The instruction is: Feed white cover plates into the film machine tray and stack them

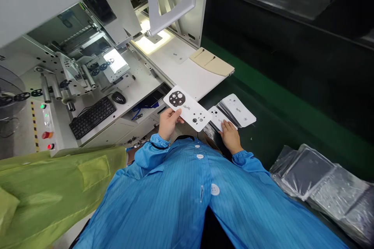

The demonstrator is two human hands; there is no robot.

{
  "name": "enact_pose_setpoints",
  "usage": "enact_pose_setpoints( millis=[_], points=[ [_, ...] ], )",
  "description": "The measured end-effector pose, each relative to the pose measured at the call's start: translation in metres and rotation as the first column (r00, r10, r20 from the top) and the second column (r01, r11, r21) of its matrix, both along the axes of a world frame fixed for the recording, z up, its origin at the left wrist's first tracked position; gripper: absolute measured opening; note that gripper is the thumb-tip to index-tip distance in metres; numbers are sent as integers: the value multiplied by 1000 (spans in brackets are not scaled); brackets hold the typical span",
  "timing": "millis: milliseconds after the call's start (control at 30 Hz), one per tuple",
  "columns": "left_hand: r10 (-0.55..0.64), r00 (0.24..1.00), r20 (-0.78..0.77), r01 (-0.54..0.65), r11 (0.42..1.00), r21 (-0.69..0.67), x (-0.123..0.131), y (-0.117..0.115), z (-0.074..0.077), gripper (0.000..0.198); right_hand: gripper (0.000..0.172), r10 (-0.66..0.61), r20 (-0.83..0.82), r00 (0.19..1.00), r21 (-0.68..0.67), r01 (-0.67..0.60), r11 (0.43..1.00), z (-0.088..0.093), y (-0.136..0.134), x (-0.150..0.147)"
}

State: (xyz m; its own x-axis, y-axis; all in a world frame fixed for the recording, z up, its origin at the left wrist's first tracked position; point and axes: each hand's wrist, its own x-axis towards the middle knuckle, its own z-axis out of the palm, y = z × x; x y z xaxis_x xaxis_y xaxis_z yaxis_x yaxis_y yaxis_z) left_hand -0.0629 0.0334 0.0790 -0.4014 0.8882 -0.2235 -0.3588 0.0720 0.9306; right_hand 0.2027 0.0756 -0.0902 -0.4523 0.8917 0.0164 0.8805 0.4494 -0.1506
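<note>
While the left hand [169, 121] holds a white cutout card [187, 109] just off the near end of the white shelf [187, 74], the right hand [230, 135] rests on another white card [216, 117] lower down and to the right of that end. The left thumb is pressed flat on the upper face of the cutout card, with the other fingers closed underneath, so it is pinched by its near edge. A large black disc with round holes marks one end of it, smaller holes the other. The right fingers are slightly bent and lie over the second card; whether they grip it cannot be told. Touching that card is a fanned stack of white cards [240, 111], on the dark green surface [263, 137] to the right of the shelf.

On the shelf's right edge lies a cream pad [217, 63] with two dark marks, and a lit panel [150, 48] glows at its far end. Left of the shelf are a black keyboard [92, 117] and a mouse [118, 97]; farther left and nearer stands a person in a yellow-green garment [96, 175]. Well to the shelf's right, toward the wearer, lie plastic-wrapped packs [311, 173].
</note>
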Motion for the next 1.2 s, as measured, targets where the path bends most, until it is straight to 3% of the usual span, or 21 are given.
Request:
enact_pose_setpoints(
  millis=[267,433,600,767,867,1000,1100,1200],
  points=[
    [20,1000,-11,-20,1000,12,-10,7,-5,34,36,32,-56,998,106,-26,994,7,-1,5],
    [21,998,-53,-20,999,32,-16,12,-12,33,34,22,-87,996,258,1,966,17,7,11],
    [17,991,-130,-10,999,53,-20,15,-15,30,29,-19,-172,985,365,82,927,28,17,18],
    [16,973,-231,-3,998,55,-25,16,-17,29,26,-118,-331,936,323,229,918,48,17,24],
    [26,964,-263,-13,999,51,-27,16,-15,30,27,-225,-489,843,215,367,905,66,17,24],
    [37,947,-320,-27,999,37,-30,14,-11,30,34,-460,-671,581,-110,536,837,88,27,15],
    [38,936,-349,-28,999,33,-32,12,-9,29,39,-556,-722,412,-338,491,803,96,40,2],
    [46,930,-364,-38,999,29,-34,8,-7,29,40,-565,-759,322,-443,380,812,101,52,-13]
  ],
)
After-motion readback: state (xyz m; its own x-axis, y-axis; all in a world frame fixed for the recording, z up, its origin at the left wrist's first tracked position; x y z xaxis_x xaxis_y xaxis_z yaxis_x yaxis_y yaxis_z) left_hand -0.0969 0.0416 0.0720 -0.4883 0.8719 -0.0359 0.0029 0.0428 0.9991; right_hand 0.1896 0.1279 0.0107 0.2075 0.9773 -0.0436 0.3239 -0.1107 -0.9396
